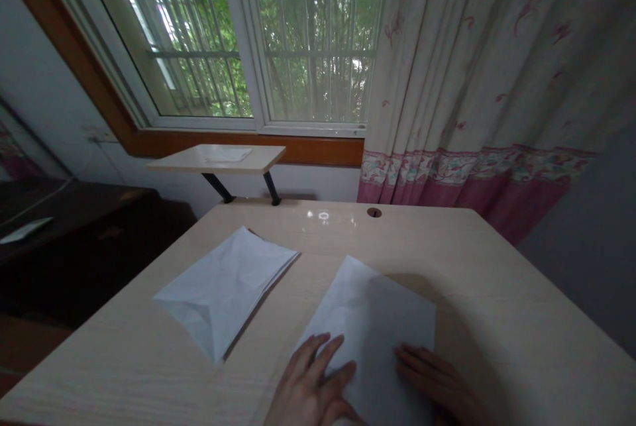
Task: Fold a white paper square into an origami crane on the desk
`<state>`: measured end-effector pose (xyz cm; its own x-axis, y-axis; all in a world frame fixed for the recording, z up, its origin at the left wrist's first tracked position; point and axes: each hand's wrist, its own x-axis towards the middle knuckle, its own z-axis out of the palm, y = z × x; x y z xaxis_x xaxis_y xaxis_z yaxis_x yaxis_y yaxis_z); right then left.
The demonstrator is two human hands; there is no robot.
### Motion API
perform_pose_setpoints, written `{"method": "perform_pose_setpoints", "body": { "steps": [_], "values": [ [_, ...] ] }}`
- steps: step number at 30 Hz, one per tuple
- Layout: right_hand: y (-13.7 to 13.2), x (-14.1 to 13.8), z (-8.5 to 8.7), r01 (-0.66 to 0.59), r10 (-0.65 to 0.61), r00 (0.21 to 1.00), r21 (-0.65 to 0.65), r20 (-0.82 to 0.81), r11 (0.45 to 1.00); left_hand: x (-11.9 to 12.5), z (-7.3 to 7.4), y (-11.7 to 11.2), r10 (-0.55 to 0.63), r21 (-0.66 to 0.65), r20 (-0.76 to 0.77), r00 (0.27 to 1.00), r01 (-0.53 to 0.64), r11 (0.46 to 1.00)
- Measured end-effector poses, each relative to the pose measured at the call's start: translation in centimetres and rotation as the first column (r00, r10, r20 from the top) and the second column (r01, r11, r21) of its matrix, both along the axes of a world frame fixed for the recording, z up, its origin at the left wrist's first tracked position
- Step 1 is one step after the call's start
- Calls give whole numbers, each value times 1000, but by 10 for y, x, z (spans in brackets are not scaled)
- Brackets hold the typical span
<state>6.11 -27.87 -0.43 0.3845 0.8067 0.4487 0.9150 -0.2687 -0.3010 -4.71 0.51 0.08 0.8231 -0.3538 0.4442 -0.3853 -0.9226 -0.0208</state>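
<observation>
A white sheet of paper (375,310) lies flat on the desk in front of me, one corner pointing toward the window. My left hand (313,383) rests on its near left part with the fingers spread. On the right side of the same sheet, my right hand (434,379) lies with fingers stretched out and side by side. Neither hand grips anything. The sheet's near edge is hidden by my hands and the bottom of the view. To the left is a folded white paper (231,290) with visible creases and layered edges, apart from both hands.
The light wood desk (517,320) has a round cable hole (374,213) at its far edge. A small raised shelf (271,159) holds a white paper (228,155) at the back left. Beyond are a barred window (318,35) and a patterned curtain (477,81). Dark furniture (99,197) stands left.
</observation>
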Motion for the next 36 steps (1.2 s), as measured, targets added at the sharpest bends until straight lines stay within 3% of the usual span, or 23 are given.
{"method": "perform_pose_setpoints", "body": {
  "steps": [4, 8, 11, 15, 19, 21, 25, 29, 32, 36],
  "values": [
    [-3, -1, -2, 103, -103, 995, 2, 9, 995, 2, 4, 0, -29, -66, 92, 995, 36, 997],
    [-9, 7, -4, 151, -149, 982, -10, 113, 988, 6, -3, -1, -9, -191, 137, 991, 36, 981],
    [-17, 19, -12, 128, -122, 982, -37, 145, 991, 9, -6, -1, 2, -253, 101, 995, 24, 967],
    [-22, 30, -22, 178, -168, 980, -92, 106, 980, 9, 4, -3, 44, -414, 31, 999, -27, 910],
    [-14, 27, -15, 186, -181, 980, -57, 80, 981, 6, 13, -5, 94, -529, -92, 991, -128, 839],
    [-7, 23, -7, 258, -258, 964, 16, 61, 966, 5, 14, -5, 111, -546, -130, 985, -165, 821],
    [2, 18, -1, 263, -262, 965, 109, -25, 959, 6, 12, -2, 168, -566, -158, 973, -229, 792],
    [2, 18, -14, 336, -316, 936, 127, -155, 933, 9, 13, 0, 231, -541, -202, 952, -305, 784],
    [1, 22, -25, 424, -406, 903, 139, -141, 895, 11, 16, 0, 246, -526, -226, 943, -331, 784],
    [8, 27, -21, 497, -487, 866, 99, -113, 862, 18, 19, -3, 286, -500, -258, 923, -381, 778]
  ]
}}
